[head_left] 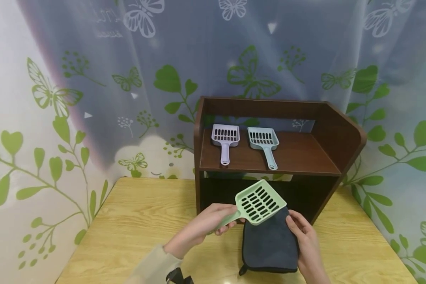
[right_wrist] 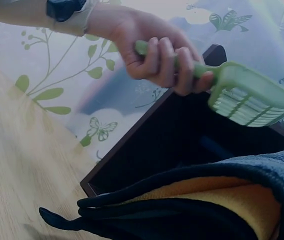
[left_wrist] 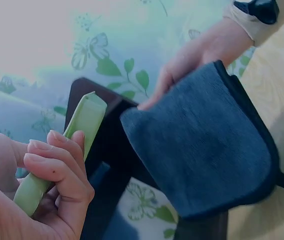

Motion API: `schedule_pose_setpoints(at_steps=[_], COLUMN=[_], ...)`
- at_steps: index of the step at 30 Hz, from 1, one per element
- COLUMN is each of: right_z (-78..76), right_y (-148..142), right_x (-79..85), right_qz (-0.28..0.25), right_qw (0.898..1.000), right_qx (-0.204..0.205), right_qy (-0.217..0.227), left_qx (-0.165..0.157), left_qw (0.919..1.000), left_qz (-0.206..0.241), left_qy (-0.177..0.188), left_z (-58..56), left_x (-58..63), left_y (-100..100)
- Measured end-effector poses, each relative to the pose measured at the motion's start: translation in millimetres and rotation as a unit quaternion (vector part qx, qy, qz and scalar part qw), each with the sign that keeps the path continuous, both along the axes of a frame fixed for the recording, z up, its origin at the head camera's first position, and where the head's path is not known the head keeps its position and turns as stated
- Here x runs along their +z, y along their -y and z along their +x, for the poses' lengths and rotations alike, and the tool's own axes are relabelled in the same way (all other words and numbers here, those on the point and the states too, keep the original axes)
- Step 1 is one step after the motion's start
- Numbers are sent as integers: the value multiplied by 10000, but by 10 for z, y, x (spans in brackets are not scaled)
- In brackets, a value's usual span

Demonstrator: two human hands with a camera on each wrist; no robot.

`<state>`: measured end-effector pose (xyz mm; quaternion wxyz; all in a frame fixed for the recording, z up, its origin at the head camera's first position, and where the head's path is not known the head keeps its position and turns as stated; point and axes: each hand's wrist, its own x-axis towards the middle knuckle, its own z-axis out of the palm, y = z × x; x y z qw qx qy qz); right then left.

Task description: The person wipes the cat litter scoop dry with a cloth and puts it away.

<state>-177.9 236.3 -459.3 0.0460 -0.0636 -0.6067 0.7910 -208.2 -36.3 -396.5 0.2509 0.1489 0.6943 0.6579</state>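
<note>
My left hand (head_left: 214, 221) grips the handle of a light green slotted litter scoop (head_left: 260, 202), its slotted head pointing up and right. In the right wrist view the fingers of that hand curl round the scoop's handle (right_wrist: 141, 48). My right hand (head_left: 305, 240) pinches the upper right edge of a folded dark blue-grey cloth (head_left: 271, 240) with a black border and a hanging loop. Yellow lining (right_wrist: 232, 200) shows between the folds. The scoop head overlaps the cloth's top corner in the head view; whether they touch I cannot tell.
A dark brown two-tier shelf (head_left: 326, 152) stands at the back of the wooden table (head_left: 156, 205). On its upper board lie a lilac scoop (head_left: 225, 142) and a pale blue scoop (head_left: 264, 144). Behind hangs a curtain (head_left: 184, 47) with leaves and butterflies.
</note>
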Motion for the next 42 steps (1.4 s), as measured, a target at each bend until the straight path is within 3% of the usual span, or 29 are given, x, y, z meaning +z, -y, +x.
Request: schedule_pose_setpoints(at_steps=[9, 18, 31, 42], right_z=[41, 64, 127, 160], right_y=[-60, -83, -169, -193], right_x=[19, 6, -27, -25], right_qz=[-77, -18, -35, -119], right_qw=[9999, 9998, 9999, 9998], right_qx=[28, 25, -67, -159], right_qy=[147, 196, -75, 36], left_qx=[-189, -133, 220, 599], left_qw=[9993, 9976, 9947, 9842], left_qz=[75, 491, 986, 1650], left_qy=[-321, -464, -212, 214], left_z=[-69, -187, -359, -516], left_x=[320, 503, 776, 985], left_y=[-343, -788, -1265, -1582])
